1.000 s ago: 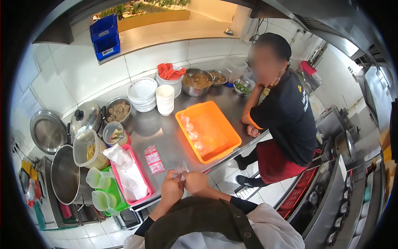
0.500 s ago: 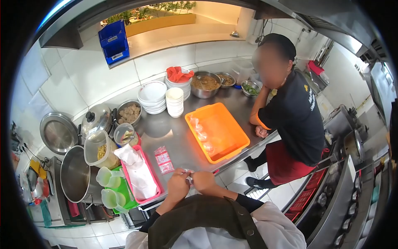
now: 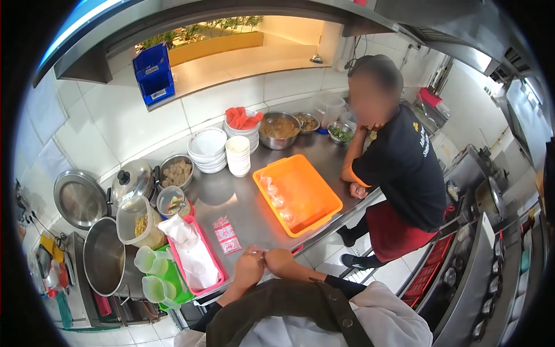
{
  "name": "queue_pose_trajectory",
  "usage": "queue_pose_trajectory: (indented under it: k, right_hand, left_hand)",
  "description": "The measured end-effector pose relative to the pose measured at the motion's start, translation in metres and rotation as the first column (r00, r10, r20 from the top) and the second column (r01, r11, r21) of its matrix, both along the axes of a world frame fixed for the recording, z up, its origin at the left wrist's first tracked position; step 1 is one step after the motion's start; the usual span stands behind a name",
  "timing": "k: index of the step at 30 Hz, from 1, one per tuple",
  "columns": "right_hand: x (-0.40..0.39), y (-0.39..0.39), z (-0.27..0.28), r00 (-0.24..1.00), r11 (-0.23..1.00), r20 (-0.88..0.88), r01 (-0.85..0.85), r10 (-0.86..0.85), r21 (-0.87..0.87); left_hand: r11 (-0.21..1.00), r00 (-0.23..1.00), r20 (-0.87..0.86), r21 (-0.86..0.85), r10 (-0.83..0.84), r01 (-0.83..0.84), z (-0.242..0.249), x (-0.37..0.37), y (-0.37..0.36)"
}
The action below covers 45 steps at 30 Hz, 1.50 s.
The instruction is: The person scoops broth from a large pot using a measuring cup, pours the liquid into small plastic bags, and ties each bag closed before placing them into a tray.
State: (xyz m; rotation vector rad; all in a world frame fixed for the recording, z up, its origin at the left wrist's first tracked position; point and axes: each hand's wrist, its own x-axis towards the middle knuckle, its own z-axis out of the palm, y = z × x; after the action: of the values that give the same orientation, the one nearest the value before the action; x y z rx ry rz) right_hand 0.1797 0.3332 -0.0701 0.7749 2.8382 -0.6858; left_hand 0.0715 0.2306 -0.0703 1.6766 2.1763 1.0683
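Observation:
My left hand and my right hand meet at the front edge of the steel table, close to my apron. Both have their fingers closed in a pinch, knuckle to knuckle. They hold a small clear plastic bag, almost wholly hidden by the fingers. Just beyond them lies a strip of red-and-white printed packets. An orange tray sits farther right, with several small clear plastic bags along its left side. Left of my hands is a pink tray with white paper in it.
Stacked white bowls, cream cups and metal bowls of food line the back. Green-lidded clear jugs and a large pot stand left. A co-worker leans on the table's right end.
My hands have drawn slightly lower and closer to my body, still together. The clear plastic between them shows less now. The view has tilted, shifting the table down; the co-worker stays leaning.

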Motion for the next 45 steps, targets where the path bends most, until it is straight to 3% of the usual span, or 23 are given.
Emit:
queue_pose_trajectory:
  k: [3, 8, 12, 15, 18, 24, 27, 30, 32, 35, 38, 41, 43, 45]
  right_hand:
    - [0.003, -0.002, -0.010, 0.996, 0.998, -0.070, 0.051, -0.048, 0.036]
    - [-0.002, 0.000, -0.002, 0.991, 0.992, 0.027, 0.128, -0.128, 0.020]
    - [0.000, 0.001, -0.010, 0.992, 0.992, 0.019, 0.125, -0.125, -0.027]
    - [0.001, 0.005, -0.029, 0.998, 0.999, -0.057, -0.029, 0.027, -0.027]
    - [-0.006, 0.002, -0.011, 0.997, 0.996, 0.016, -0.080, 0.079, 0.039]
    - [-0.007, 0.002, -0.016, 0.986, 0.993, -0.117, -0.117, 0.119, 0.025]
    - [-0.006, -0.006, 0.010, 0.862, 0.986, -0.504, -0.043, -0.044, -0.160]
    - [-0.007, -0.009, 0.028, 0.811, 0.986, -0.581, -0.036, -0.068, -0.165]
    - [-0.014, -0.011, 0.011, 0.816, 0.990, -0.578, -0.067, -0.019, -0.127]
    - [-0.018, -0.011, -0.008, 0.879, 0.990, -0.475, -0.037, -0.032, -0.134]
    - [-0.019, -0.021, -0.009, 0.930, 0.991, -0.347, 0.088, -0.119, -0.104]
    - [-0.025, -0.027, -0.002, 0.966, 0.985, -0.191, 0.169, -0.175, -0.046]
    - [-0.031, -0.032, 0.008, 0.970, 0.976, -0.139, 0.211, -0.201, 0.056]
    - [-0.036, -0.040, 0.013, 0.967, 0.976, -0.144, 0.216, -0.210, 0.031]
  left_hand:
    - [0.999, 0.999, -0.015, -0.037, 0.033, -0.033, 0.006, 0.003, -0.001]
    - [0.994, 0.999, -0.040, -0.098, 0.037, -0.041, 0.008, 0.006, 0.001]
    - [0.967, 0.998, -0.058, -0.250, 0.038, -0.051, 0.004, 0.006, 0.003]
    - [0.935, 0.996, -0.072, -0.349, 0.044, -0.066, -0.008, 0.005, 0.005]
    - [0.918, 0.997, -0.041, -0.387, 0.071, -0.081, 0.010, 0.000, 0.004]
    - [0.977, 0.995, 0.015, -0.191, 0.098, -0.093, 0.003, -0.009, -0.002]
    - [0.969, 0.988, 0.052, -0.209, 0.146, -0.133, -0.003, -0.017, -0.015]
    - [0.983, 0.987, 0.085, -0.141, 0.134, -0.122, -0.008, -0.021, -0.016]
    - [0.990, 0.992, 0.043, -0.076, 0.119, -0.116, -0.014, -0.025, -0.016]
    - [0.996, 0.984, 0.177, 0.067, 0.038, -0.051, -0.002, -0.027, -0.015]
    - [0.997, 0.994, 0.102, 0.065, 0.041, -0.047, -0.023, -0.034, -0.016]
    - [0.998, 0.992, 0.107, -0.006, 0.069, -0.069, -0.008, -0.037, -0.025]
    - [0.990, 0.988, 0.096, -0.077, 0.123, -0.116, -0.006, -0.038, -0.033]
    - [0.990, 0.987, 0.102, -0.073, 0.126, -0.118, -0.010, -0.040, -0.036]
